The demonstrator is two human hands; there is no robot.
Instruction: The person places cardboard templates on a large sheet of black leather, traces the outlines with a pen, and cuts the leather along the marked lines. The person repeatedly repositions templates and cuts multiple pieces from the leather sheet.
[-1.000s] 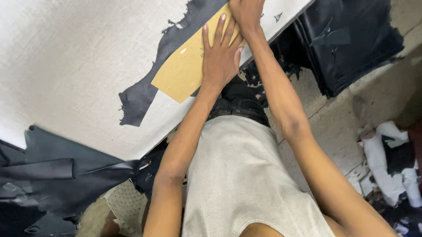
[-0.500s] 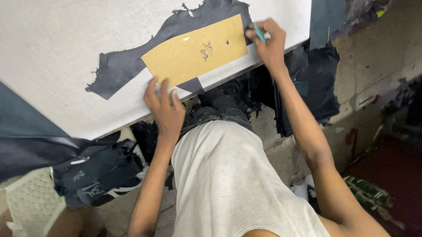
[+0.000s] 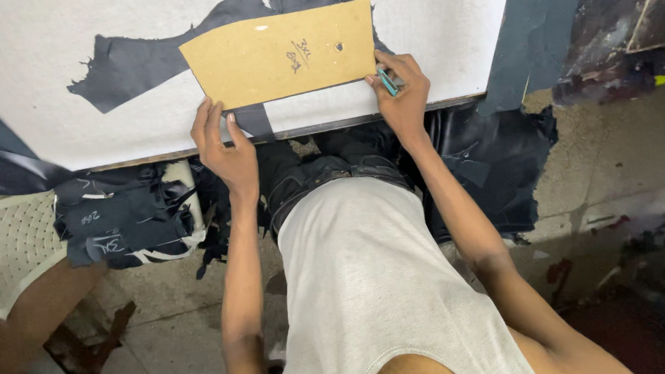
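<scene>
On the white board (image 3: 75, 56), both hands steady a cardboard template (image 3: 280, 53).

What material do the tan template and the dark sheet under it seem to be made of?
The tan template looks like stiff, matte cardboard or fibreboard: flat, straight-cut edges, a small punched hole. The dark sheet looks like thin leather or imitation leather: limp, with ragged, irregular edges.

Board (image 3: 53, 57) bare at far-left corner and along right edge beside template (image 3: 280, 53). Template and dark leather (image 3: 129, 65) cover the middle. Left hand (image 3: 224, 143) blocks the near edge below the template's left corner; right hand (image 3: 402, 92) with pen (image 3: 386, 82) blocks its right end.
</scene>
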